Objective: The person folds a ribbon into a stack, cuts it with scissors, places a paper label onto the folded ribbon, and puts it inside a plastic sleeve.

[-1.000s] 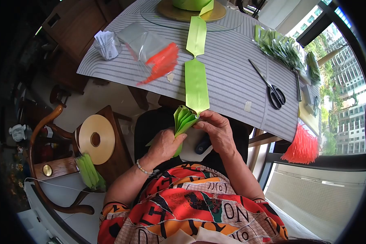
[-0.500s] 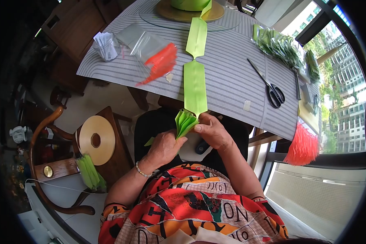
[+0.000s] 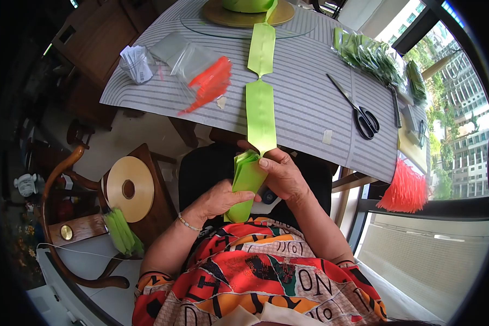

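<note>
Striped cloth (image 3: 309, 92) spans the frame's upper middle, and just below centre the left hand (image 3: 220, 199) clasps a green stack (image 3: 246, 176) while the right hand (image 3: 285, 177) pinches its top by the ribbon (image 3: 261, 115)

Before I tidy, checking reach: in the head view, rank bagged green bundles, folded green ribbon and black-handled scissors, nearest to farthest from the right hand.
1. Folded green ribbon, at the right hand.
2. Black-handled scissors, forward and to its right.
3. Bagged green bundles, beyond the scissors.
</note>
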`<control>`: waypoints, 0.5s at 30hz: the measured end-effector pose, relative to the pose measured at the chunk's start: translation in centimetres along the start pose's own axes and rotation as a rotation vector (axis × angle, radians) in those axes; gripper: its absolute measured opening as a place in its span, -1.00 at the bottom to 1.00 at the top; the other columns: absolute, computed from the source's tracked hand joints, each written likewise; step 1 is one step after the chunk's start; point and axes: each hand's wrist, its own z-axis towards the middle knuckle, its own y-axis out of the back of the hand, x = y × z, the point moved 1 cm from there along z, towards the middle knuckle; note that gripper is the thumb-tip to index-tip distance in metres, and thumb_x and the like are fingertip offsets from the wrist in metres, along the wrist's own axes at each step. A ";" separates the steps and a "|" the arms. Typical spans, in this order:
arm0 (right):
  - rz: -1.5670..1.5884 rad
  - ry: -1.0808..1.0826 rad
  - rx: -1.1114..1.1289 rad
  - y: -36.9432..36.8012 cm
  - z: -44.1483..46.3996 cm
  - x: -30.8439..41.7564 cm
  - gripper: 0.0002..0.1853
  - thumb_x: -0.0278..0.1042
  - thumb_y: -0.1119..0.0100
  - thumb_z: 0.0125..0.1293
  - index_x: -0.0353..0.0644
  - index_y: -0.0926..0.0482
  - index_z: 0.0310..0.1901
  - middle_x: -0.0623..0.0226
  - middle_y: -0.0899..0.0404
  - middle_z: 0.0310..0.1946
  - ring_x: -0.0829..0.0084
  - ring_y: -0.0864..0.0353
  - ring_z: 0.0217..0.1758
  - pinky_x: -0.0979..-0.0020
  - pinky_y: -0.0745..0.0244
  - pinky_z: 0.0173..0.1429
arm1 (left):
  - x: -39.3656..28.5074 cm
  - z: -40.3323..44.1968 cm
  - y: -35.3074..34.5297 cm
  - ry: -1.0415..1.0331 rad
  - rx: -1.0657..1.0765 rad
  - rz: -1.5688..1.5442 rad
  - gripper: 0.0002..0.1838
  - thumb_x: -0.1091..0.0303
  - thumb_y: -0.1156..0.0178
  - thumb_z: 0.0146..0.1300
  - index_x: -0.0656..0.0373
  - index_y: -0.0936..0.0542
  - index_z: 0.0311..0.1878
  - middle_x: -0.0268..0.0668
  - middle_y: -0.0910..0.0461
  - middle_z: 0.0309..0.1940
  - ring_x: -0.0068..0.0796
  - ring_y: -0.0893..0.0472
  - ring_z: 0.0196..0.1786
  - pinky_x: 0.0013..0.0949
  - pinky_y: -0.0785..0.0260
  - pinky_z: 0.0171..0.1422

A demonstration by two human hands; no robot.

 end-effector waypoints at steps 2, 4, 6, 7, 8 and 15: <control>0.009 -0.001 -0.030 0.1 -0.3 0.1 -0.54 -0.25 -0.38 0.25 -0.29 -0.56 0.12 0.02 -0.33 0.41 0.24 -0.49 0.29 0.17 -0.42 0.32 | -0.5 -0.3 -0.6 -0.005 0.019 -0.136 -0.46 0.13 -0.24 0.39 0.27 -0.42 0.29 -0.14 -0.65 -0.07 -0.41 -0.64 -0.03 -0.32 -0.55 0.05; 0.059 0.053 0.004 0.3 -0.6 0.5 -0.66 -0.27 -0.33 0.30 -0.25 -0.63 0.05 0.16 -0.40 0.37 0.32 -0.51 0.21 0.27 -0.50 0.10 | -0.8 -0.6 -0.8 -0.056 0.050 -0.233 -0.34 -0.03 -0.24 0.35 0.31 -0.40 0.30 -0.10 -0.64 -0.06 -0.33 -0.66 -0.01 -0.27 -0.54 0.09; 0.102 0.082 0.037 0.6 -1.0 0.7 -0.72 -0.28 -0.29 0.34 -0.23 -0.66 0.01 0.21 -0.42 0.36 0.33 -0.51 0.19 0.29 -0.52 0.00 | -0.7 -0.6 -0.9 -0.099 0.088 -0.356 -0.22 -0.18 -0.21 0.31 0.35 -0.39 0.31 -0.05 -0.64 -0.05 -0.26 -0.67 0.00 -0.23 -0.54 0.12; 0.119 0.086 0.051 0.8 -1.1 0.7 -0.72 -0.28 -0.28 0.34 -0.23 -0.65 0.01 0.20 -0.40 0.37 0.30 -0.50 0.22 0.27 -0.50 0.01 | -0.6 -0.6 -0.9 -0.115 0.110 -0.431 -0.16 -0.25 -0.19 0.29 0.36 -0.38 0.31 -0.03 -0.63 -0.04 -0.23 -0.67 0.01 -0.21 -0.53 0.13; 0.137 0.091 0.065 0.9 -1.3 0.7 -0.72 -0.28 -0.28 0.35 -0.24 -0.65 0.00 0.18 -0.39 0.38 0.28 -0.49 0.24 0.24 -0.48 0.02 | -0.5 -0.5 -1.0 -0.132 0.133 -0.505 -0.10 -0.32 -0.16 0.27 0.38 -0.37 0.32 -0.01 -0.63 -0.03 -0.20 -0.67 0.02 -0.20 -0.53 0.14; 0.148 0.163 0.063 1.4 -1.8 1.2 -0.72 -0.23 -0.29 0.34 -0.18 -0.58 -0.02 0.20 -0.47 0.22 0.12 -0.32 0.41 0.11 -0.38 0.23 | -1.1 -1.3 -1.0 -0.150 0.005 -0.406 -0.17 -0.27 -0.14 0.32 0.33 -0.37 0.34 0.01 -0.60 0.04 -0.18 -0.66 0.05 -0.17 -0.52 0.16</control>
